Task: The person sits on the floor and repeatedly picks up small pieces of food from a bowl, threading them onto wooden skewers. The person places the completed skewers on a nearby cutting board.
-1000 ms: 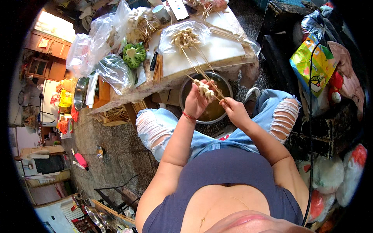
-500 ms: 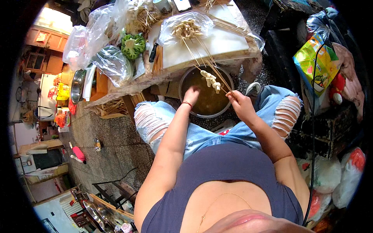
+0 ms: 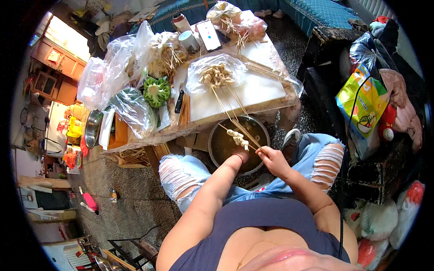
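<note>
My right hand (image 3: 274, 161) is closed around the lower ends of several thin wooden skewers (image 3: 246, 133). On one of them, pale knotted food pieces (image 3: 238, 138) are threaded in a row, tilted over a round metal pot (image 3: 211, 151) of brownish liquid between my knees. My left hand (image 3: 242, 156) is low over the pot, just below those pieces and beside the right hand. Its fingers are hidden, so what they hold does not show. Beyond the pot, a clear plastic bag (image 3: 195, 74) on the table holds a pile of similar pale knots (image 3: 217, 74) on skewers.
The table carries a white board (image 3: 260, 92), a black-handled knife (image 3: 179, 101), loose skewers (image 3: 184, 115), a green vegetable head (image 3: 157, 92), bagged greens (image 3: 133, 110), a phone (image 3: 208, 36) and a cup (image 3: 189, 41). A dark cable (image 3: 346, 180) hangs at the right, near a colourful bag (image 3: 361, 104).
My left hand has moved right, from the pot's left side to below the threaded pieces. The right hand still grips the skewers. The view has shifted, showing more of the table's far side.
</note>
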Demonstrator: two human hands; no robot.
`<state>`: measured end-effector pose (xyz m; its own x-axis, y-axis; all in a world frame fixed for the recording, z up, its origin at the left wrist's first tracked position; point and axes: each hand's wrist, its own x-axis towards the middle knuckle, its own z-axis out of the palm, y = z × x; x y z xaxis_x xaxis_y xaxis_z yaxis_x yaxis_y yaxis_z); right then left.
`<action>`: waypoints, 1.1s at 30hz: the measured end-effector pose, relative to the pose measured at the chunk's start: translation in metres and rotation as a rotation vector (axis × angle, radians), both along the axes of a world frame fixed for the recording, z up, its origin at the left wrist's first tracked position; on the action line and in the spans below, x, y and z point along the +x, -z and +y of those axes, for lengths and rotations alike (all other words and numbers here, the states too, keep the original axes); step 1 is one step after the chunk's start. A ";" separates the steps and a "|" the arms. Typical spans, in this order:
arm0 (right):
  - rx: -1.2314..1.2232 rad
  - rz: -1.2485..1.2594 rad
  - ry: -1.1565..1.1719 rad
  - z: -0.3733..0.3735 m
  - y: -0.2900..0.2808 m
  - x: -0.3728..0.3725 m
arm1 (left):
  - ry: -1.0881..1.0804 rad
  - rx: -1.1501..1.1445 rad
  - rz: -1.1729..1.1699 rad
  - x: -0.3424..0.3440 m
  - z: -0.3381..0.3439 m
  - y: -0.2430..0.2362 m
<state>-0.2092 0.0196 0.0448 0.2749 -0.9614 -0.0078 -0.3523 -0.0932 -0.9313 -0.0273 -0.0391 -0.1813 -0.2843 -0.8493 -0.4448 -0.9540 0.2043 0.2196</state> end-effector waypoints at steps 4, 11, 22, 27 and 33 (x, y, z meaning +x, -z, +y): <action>0.018 0.011 -0.008 -0.007 0.008 -0.003 | -0.077 0.137 0.063 -0.012 -0.011 0.013; 0.022 -0.024 -0.039 -0.014 0.011 -0.003 | -0.182 0.105 0.167 0.012 0.003 0.026; -0.065 -0.031 -0.062 -0.002 -0.010 -0.006 | -1.252 0.319 1.506 0.000 0.002 -0.127; -0.108 0.036 -0.089 0.015 -0.023 -0.006 | -1.359 0.328 1.762 0.003 -0.006 -0.112; -0.139 0.019 -0.067 0.036 -0.036 -0.006 | -1.241 0.153 1.729 0.012 -0.013 -0.099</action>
<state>-0.2150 0.0558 0.0805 0.3392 -0.9332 0.1185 -0.3581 -0.2445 -0.9011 -0.0157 -0.0520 -0.0826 0.1583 -0.8616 -0.4823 0.5838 -0.3123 0.7494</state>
